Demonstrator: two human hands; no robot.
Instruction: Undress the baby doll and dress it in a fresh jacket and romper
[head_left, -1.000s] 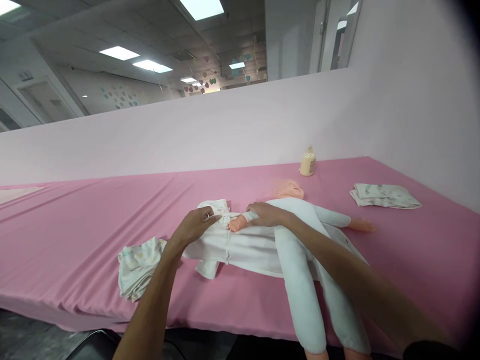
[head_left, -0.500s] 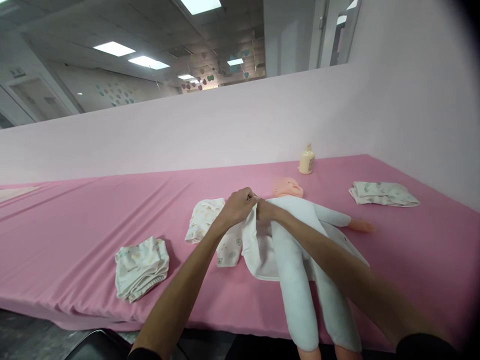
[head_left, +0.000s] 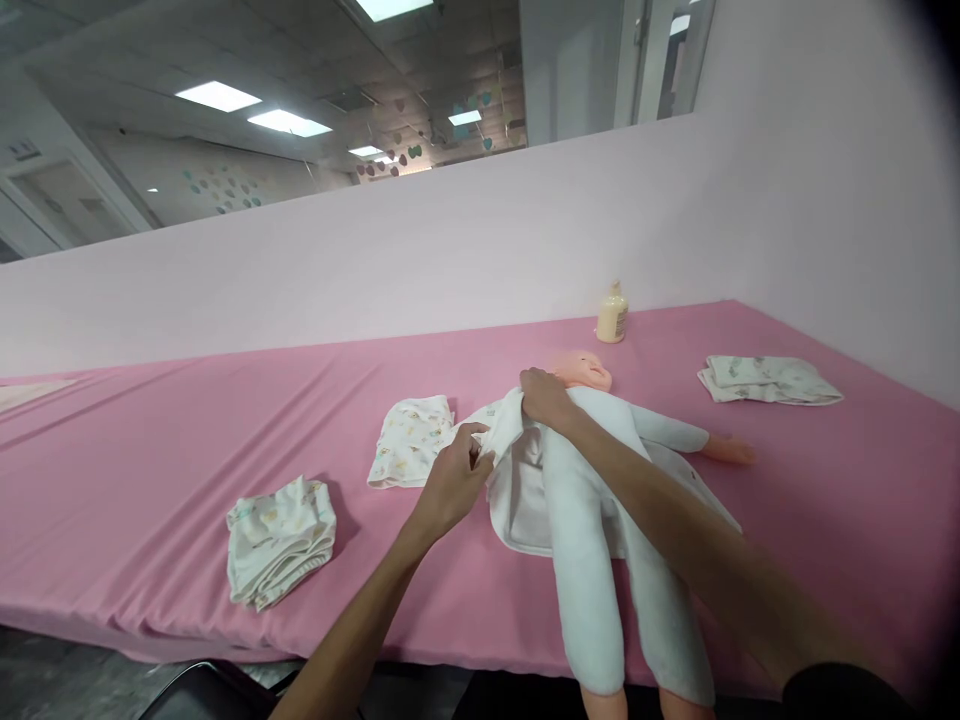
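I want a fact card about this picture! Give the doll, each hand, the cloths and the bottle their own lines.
Doll: lying on the pink sheet, legs toward the camera
Left hand: pinching white cloth
Right hand: at the same white cloth, near the doll's head; fingertips hard to see
Patterned cloth: flat, just left of the hands
Folded pile: patterned, farther left
Folded cloth: patterned, at the right
Bottle: pale yellow, upright, near the wall
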